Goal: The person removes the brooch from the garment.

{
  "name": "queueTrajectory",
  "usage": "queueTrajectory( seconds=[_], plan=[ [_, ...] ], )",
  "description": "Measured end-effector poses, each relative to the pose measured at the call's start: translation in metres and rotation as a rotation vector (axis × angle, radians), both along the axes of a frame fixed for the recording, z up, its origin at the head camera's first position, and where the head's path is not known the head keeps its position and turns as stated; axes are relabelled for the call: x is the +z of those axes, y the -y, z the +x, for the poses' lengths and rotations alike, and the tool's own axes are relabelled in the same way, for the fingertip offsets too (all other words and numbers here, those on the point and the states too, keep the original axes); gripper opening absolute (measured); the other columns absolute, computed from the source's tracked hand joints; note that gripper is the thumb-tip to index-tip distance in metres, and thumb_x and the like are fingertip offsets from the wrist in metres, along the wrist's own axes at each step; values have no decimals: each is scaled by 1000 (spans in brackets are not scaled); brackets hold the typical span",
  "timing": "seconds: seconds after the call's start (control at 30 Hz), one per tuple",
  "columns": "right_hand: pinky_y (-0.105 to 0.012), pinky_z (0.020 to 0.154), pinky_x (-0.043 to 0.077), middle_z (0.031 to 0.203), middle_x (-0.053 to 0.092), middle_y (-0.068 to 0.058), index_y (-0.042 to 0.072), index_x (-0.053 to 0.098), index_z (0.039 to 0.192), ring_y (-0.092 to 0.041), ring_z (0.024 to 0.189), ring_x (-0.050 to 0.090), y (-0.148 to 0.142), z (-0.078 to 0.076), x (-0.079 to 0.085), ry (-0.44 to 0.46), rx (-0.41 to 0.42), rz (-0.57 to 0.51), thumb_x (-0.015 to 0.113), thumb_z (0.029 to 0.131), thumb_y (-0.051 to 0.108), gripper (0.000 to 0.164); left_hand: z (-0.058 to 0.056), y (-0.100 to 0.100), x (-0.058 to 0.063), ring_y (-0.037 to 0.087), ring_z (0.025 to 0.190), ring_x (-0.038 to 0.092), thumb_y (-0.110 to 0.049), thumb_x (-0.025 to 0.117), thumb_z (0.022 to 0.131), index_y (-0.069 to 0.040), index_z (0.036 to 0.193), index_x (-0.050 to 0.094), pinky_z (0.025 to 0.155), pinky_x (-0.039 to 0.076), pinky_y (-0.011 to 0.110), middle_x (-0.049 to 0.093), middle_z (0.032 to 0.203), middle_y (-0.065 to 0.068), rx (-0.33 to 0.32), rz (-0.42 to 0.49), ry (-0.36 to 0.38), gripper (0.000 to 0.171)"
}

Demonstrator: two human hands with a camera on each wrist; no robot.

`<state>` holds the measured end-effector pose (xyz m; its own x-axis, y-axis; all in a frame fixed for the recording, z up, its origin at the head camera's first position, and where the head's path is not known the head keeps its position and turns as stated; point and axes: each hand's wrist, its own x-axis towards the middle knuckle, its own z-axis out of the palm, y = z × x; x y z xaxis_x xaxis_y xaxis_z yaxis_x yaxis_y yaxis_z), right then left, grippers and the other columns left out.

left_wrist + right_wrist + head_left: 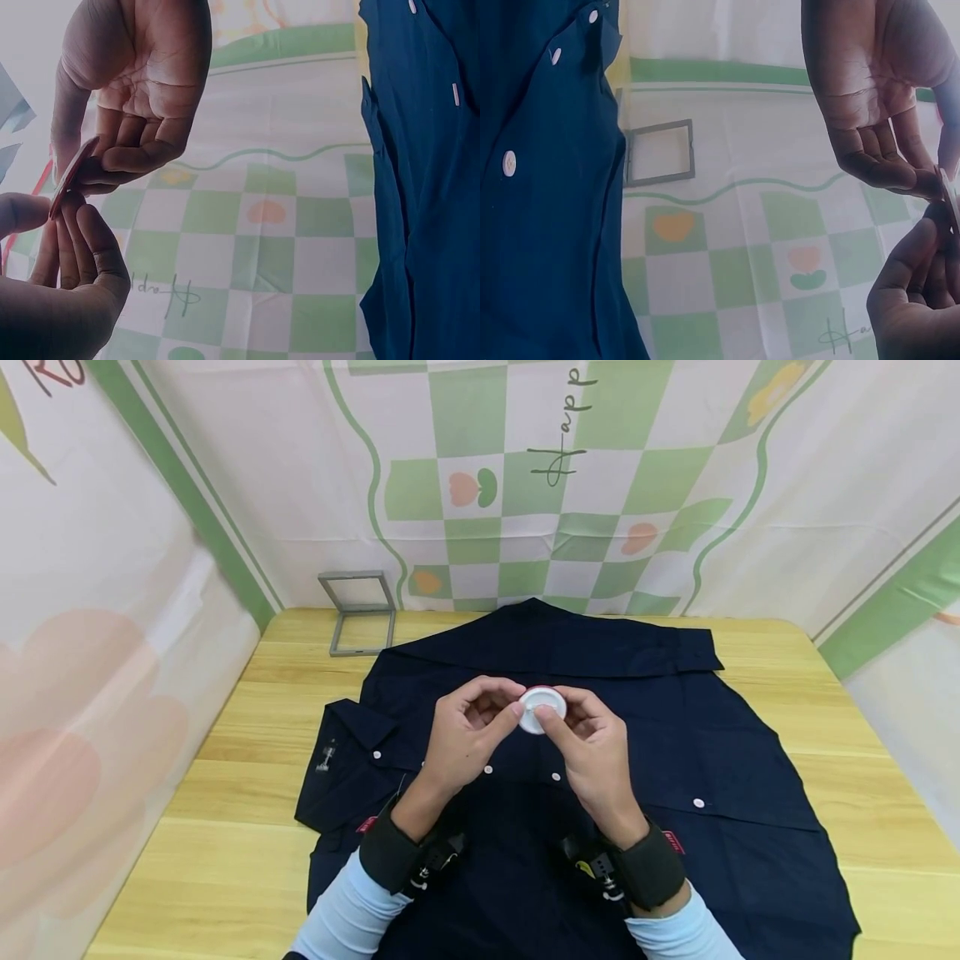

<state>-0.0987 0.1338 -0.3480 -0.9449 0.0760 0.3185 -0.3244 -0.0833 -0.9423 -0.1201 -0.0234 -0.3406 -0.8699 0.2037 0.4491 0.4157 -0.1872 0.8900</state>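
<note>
Both hands are raised over a dark navy shirt (697, 727) with white buttons. Between them is a small round badge (543, 697), its white back facing the head camera and a red rim showing along its upper edge. At the badge's left edge, my left hand (468, 727) pinches it with thumb and fingertips. My right hand (598, 747) pinches the right side, its thumb lying across the white back. Seen edge-on, the badge (72, 176) is a thin disc in the left wrist view. The badge's front is hidden from the head view.
The shirt lies spread over a wooden table (225, 793), its folded collar toward the left. A grey hinged frame (392, 631) stands at the table's back left. Behind the table hangs a green and white checked cloth (472, 539).
</note>
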Motion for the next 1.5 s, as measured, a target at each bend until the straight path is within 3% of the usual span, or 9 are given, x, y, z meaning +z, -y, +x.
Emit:
queueTrajectory(
  seconds=[0.37,0.57,1.0,1.5],
  plan=[
    [-16,77,53,101,69,9,-13,60,114,-5,89,66,0,0,-2,-78,-39,66,65,92,1,26,0,-1,-1,4,82,60,5,61,90,13,107,62,70,51,16,62,99,30,1,-14,19,19],
    [-16,79,53,101,69,11,-12,61,114,-6,90,66,0,0,-3,-74,-67,94,67,93,9,31,0,-2,-2,4,81,60,5,61,90,13,107,62,70,51,15,62,99,30,8,-19,22,19],
    [-14,76,53,98,69,13,-14,61,113,-2,88,65,2,-1,-3,-84,-102,107,63,91,-5,24,-1,-3,-2,3,80,60,5,62,90,12,107,63,69,50,15,63,99,29,13,-27,19,18],
    [-15,77,53,98,70,14,-13,61,114,-3,88,66,2,-1,-4,-78,-107,106,64,92,-2,25,-2,-4,-3,4,81,60,4,62,90,11,107,63,69,51,16,63,99,28,11,-37,17,18]
  ],
)
